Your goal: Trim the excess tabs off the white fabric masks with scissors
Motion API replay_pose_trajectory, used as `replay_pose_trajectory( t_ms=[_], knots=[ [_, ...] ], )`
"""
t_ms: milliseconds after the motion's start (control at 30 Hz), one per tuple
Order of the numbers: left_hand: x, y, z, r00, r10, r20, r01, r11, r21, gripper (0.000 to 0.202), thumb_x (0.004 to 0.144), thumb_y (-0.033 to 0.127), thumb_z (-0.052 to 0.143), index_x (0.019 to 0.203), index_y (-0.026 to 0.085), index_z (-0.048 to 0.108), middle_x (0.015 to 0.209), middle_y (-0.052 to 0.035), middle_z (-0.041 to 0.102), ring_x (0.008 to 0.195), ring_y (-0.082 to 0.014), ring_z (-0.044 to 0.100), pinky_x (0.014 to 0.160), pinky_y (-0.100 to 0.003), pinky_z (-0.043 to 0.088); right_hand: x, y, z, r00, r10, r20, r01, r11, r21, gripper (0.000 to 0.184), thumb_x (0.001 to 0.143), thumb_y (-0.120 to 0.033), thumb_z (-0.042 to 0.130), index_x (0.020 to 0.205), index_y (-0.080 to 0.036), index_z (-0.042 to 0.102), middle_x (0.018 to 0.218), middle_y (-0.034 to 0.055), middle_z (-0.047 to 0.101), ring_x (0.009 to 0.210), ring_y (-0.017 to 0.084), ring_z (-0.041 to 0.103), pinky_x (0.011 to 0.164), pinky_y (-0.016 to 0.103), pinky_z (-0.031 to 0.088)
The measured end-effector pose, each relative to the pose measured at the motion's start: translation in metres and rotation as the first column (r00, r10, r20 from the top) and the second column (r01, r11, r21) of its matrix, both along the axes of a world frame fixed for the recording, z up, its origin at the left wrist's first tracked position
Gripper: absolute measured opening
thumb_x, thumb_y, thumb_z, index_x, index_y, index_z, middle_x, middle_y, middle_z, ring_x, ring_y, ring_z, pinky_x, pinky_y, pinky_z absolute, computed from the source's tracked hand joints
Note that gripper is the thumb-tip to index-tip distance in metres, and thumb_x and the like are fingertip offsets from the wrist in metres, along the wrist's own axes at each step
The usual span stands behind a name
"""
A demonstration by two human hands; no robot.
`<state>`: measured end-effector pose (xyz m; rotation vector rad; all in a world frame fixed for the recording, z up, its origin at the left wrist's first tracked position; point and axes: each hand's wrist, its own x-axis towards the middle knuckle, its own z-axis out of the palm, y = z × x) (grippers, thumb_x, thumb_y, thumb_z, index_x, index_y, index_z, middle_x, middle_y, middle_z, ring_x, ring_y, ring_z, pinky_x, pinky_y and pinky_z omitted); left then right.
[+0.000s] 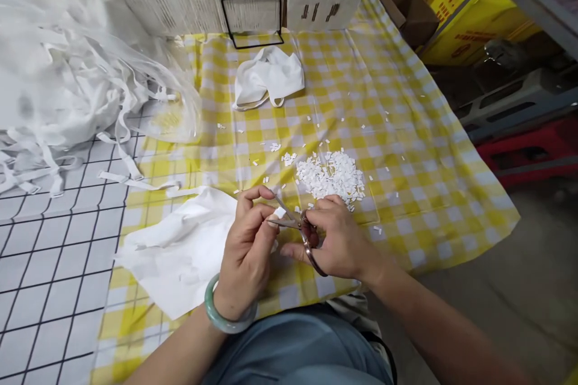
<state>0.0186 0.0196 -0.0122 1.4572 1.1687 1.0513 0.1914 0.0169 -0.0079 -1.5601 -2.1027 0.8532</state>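
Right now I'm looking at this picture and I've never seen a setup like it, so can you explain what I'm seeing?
There is no machine here, just a person's two bare hands. The single picture comes from a camera worn on the head, looking forward and down.

The right hand holds a pair of scissors, blades apart. The left hand, with a green bangle at its wrist, pinches a small white piece between the blades.

On the yellow checked tablecloth lie a white cloth beside the left hand, a pile of tiny white bits just beyond the right, and another crumpled white cloth farther back. A heap of white straps and fabric is at the left.
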Motion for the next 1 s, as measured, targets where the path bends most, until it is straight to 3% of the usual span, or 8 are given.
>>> replay_pose_trajectory(
  t_ms=[600, 833, 1000],
  knots=[
    [0.002, -0.003, -0.012, 0.983, -0.011, 0.182, 0.01, 1.0, 0.007, 0.018, 0.098, 0.017, 0.049, 0.088, 0.023, 0.063, 0.111, -0.0045, 0.047, 0.115, -0.0203, 0.046, 0.106, -0.038, 0.035, -0.002, 0.001, -0.005, 0.999, -0.02, -0.028, 0.021, 0.999, 0.037, 0.053, 0.076, -0.061, 0.069, 0.052, -0.018, 0.049, 0.049, -0.0038, 0.052, 0.055, 0.011, 0.044, 0.075, 0.03, 0.033],
    [0.004, -0.002, -0.012, 0.992, -0.047, 0.12, 0.041, 0.998, 0.051, 0.023, 0.099, 0.016, 0.045, 0.085, 0.022, 0.062, 0.099, -0.0048, 0.05, 0.117, -0.02, 0.042, 0.105, -0.037, 0.036, 0.001, 0.0, -0.009, 1.0, -0.028, -0.005, 0.028, 0.999, 0.021, 0.051, 0.078, -0.06, 0.068, 0.053, -0.017, 0.053, 0.05, -0.0024, 0.057, 0.054, 0.011, 0.047, 0.076, 0.03, 0.035],
    [0.006, 0.001, -0.008, 0.996, -0.065, 0.058, 0.062, 0.996, 0.059, 0.022, 0.098, 0.014, 0.045, 0.085, 0.021, 0.062, 0.105, -0.0057, 0.05, 0.117, -0.019, 0.043, 0.103, -0.035, 0.038, 0.006, -0.003, -0.014, 0.998, -0.065, 0.012, 0.065, 0.997, 0.045, 0.05, 0.08, -0.055, 0.068, 0.052, -0.017, 0.053, 0.051, -0.0013, 0.058, 0.053, 0.01, 0.048, 0.073, 0.029, 0.035]
  ],
)
